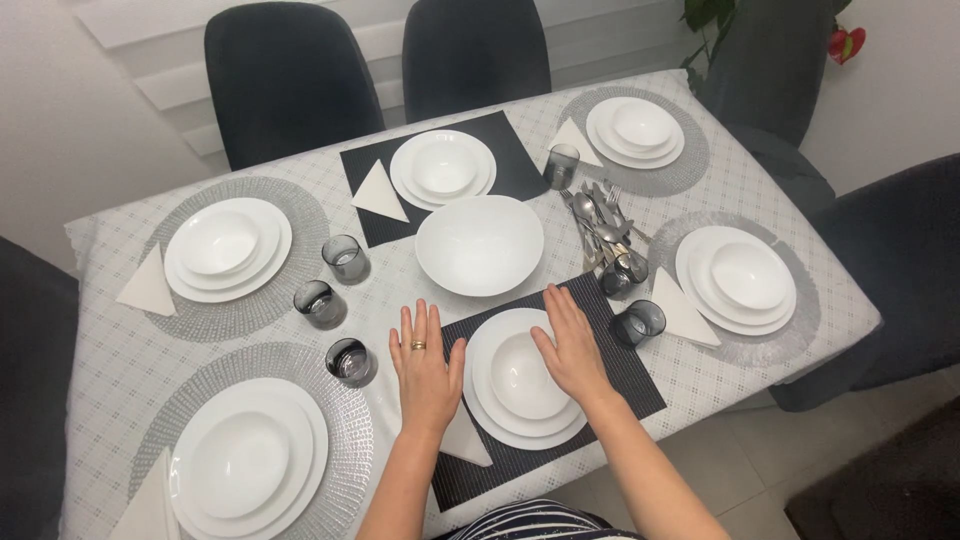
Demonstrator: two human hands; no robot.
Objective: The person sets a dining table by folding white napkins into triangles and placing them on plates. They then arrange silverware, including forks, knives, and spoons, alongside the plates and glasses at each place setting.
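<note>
My left hand point(426, 365) lies flat and open on the tablecloth, just left of the near black placemat point(620, 385), its heel over a folded white napkin point(465, 440). My right hand point(572, 345) rests open on the right rim of the white plate stack point(500, 420), beside the small white bowl point(522, 375) that sits on it. Neither hand holds anything. A large white serving bowl point(479, 244) stands just beyond my fingertips at the table's centre.
Several more place settings with white plates, bowls and folded napkins ring the table on silver round mats and a far black mat point(520, 165). Smoky grey glasses point(351, 361) stand beside them. A pile of cutlery point(598, 222) lies right of the serving bowl. Dark chairs surround the table.
</note>
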